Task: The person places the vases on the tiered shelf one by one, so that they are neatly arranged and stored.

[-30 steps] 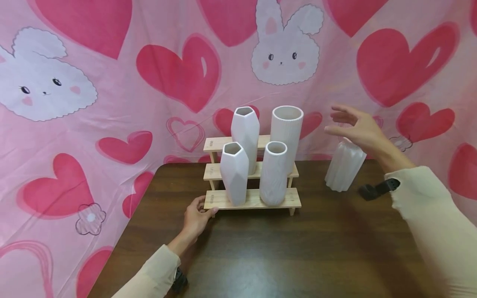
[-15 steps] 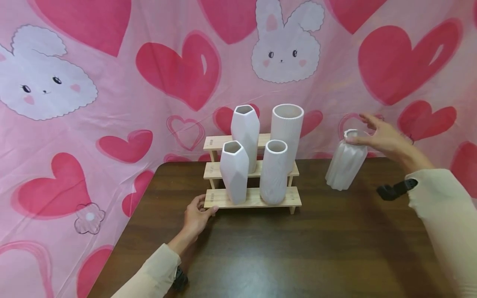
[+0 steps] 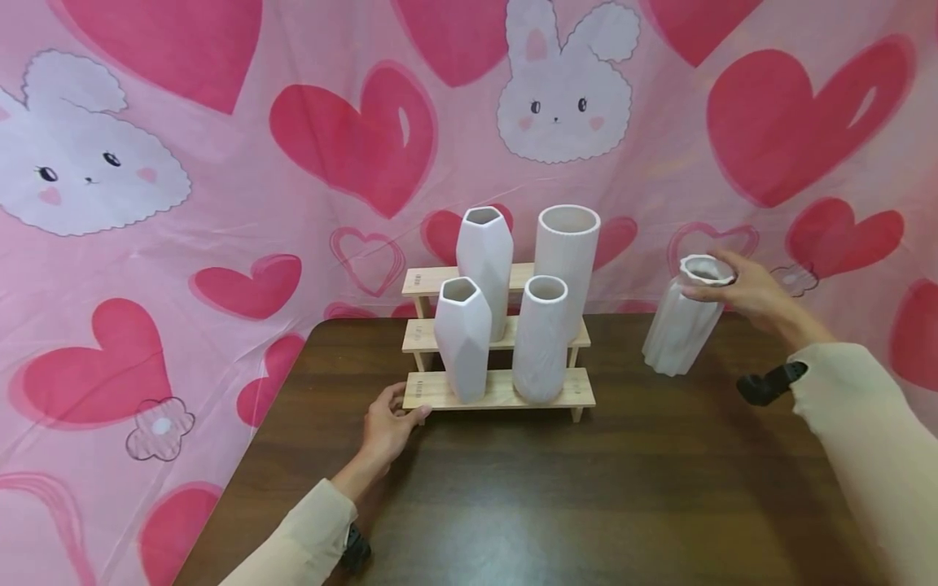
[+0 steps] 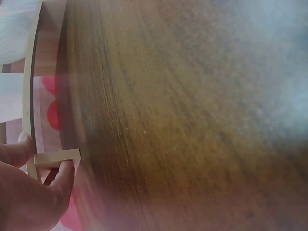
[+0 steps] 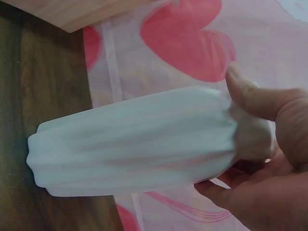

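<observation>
A white fluted vase [image 3: 677, 325] stands at the right of the table. Its neck is gripped by my right hand [image 3: 755, 293], thumb on the near side and fingers behind, as the right wrist view [image 5: 269, 159] also shows. My left hand [image 3: 386, 427] holds the left end of the lowest step of a three-step wooden rack [image 3: 498, 392]; in the left wrist view its fingers reach round a small leg [image 4: 57, 156]. On the rack are two faceted vases, one behind [image 3: 485, 252] and one in front [image 3: 463, 342], a round textured vase [image 3: 538, 342] and a taller ribbed vase [image 3: 567, 252].
The dark wooden table [image 3: 513, 505] runs back to a pink cloth [image 3: 410, 49] printed with hearts and rabbits. The fluted vase stands apart from the rack's right end. A small black device [image 3: 769, 384] is strapped at each wrist.
My right hand has come from above the fluted vase, round to its right side, and now grips the neck. The left hand and the rack stay where they were.
</observation>
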`<state>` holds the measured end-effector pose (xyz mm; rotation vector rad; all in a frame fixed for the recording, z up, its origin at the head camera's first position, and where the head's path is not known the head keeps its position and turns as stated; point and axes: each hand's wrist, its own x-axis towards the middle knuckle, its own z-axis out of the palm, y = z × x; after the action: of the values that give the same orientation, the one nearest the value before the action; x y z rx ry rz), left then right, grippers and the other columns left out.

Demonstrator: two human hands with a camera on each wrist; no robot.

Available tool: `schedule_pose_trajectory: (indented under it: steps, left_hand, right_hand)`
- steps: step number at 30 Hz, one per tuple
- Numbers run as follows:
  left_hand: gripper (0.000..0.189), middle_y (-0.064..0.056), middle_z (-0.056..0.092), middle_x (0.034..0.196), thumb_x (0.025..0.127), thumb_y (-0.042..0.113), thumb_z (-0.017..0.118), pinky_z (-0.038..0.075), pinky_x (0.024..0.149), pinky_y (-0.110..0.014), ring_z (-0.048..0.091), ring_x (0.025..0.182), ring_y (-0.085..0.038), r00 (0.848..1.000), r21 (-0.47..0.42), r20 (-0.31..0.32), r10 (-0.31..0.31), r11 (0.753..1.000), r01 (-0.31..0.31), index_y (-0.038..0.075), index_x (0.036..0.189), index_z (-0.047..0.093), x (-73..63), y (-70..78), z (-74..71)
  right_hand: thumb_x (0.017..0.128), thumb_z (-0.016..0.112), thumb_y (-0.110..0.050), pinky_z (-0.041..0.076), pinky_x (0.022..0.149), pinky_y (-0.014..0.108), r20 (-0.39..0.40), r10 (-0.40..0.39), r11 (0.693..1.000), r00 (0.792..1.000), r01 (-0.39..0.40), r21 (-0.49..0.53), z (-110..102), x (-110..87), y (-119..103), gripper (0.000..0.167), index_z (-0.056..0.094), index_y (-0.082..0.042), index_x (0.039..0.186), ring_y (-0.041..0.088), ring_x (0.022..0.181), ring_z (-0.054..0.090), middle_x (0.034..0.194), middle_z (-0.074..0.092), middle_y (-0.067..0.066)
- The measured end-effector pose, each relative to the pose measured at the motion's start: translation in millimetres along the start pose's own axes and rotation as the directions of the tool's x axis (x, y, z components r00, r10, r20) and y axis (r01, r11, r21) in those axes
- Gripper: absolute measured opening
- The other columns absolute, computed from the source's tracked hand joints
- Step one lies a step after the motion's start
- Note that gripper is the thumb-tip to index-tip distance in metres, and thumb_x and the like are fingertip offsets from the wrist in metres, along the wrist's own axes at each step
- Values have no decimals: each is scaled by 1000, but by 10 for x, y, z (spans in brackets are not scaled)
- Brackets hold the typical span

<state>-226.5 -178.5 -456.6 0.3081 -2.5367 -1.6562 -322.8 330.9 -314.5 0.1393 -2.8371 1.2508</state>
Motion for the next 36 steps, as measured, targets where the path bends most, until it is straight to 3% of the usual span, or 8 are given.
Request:
schedule_pose_trajectory:
  steps: [2, 5, 16, 20, 24, 31, 36]
  left_hand:
    - [57, -15, 67, 113, 83, 16, 77, 50, 74, -31, 63, 101, -28, 1000, -1, 2, -1, 1000, 1, 6, 132, 52, 3, 1, 3]
    - [57, -16, 66, 113, 83, 17, 77, 51, 76, -33, 62, 102, -28, 1000, 4, 4, 2, 1000, -2, 5, 133, 52, 8, 1, 6]
    - [57, -14, 67, 110, 83, 17, 76, 50, 76, -33, 62, 101, -27, 1000, 19, 0, 4, 1000, -4, 6, 133, 52, 39, -2, 19]
    - [57, -13, 68, 109, 83, 16, 77, 49, 74, -31, 62, 99, -26, 1000, 19, 0, 1, 1000, -1, 6, 133, 52, 39, -1, 17]
    - [57, -14, 68, 109, 83, 15, 77, 49, 71, -29, 63, 96, -25, 1000, 11, 1, 2, 1000, -2, 5, 133, 52, 46, -3, 9]
    - [57, -14, 68, 106, 83, 14, 77, 48, 68, -27, 64, 93, -24, 1000, 5, 1, 13, 1000, -13, 5, 133, 52, 46, 6, 1]
    - [57, -14, 69, 105, 82, 13, 77, 49, 68, -27, 65, 92, -24, 1000, 2, -2, 11, 1000, -11, 5, 132, 52, 42, 10, 2]
  right_hand:
    - [87, 72, -31, 45, 69, 19, -32, -7, 1000, 999, 7, 3, 23, 13, 34, 80, 29, -2, 148, 14, 95, 47, 127, 44, 21]
    - [86, 74, -30, 46, 65, 19, -75, -16, 1000, 997, 16, -2, 42, 31, 67, 75, 35, -2, 143, 4, 83, 47, 120, 46, 17]
    - [81, 80, -27, 49, 61, 22, -113, -23, 999, 993, 20, -28, 10, 76, 63, 79, 41, 2, 142, 0, 75, 47, 118, 50, 22]
    - [77, 83, -28, 48, 61, 20, -125, -27, 999, 992, 21, -49, 2, 74, 32, 81, 43, 4, 141, -1, 76, 47, 113, 54, 18]
    - [75, 84, -30, 47, 62, 19, -123, -29, 998, 992, 21, -65, -16, 63, -67, 81, 46, 1, 140, 4, 80, 48, 113, 57, 15]
    - [79, 77, -45, 42, 66, 21, -58, 15, 996, 998, -20, -82, -135, 41, -400, 90, 34, -7, 148, 31, 103, 43, 133, 47, 26]
    - [78, 77, -46, 46, 66, 23, -56, 15, 999, 998, -18, -37, -171, 64, -641, 87, 38, -10, 147, 31, 103, 45, 131, 49, 21]
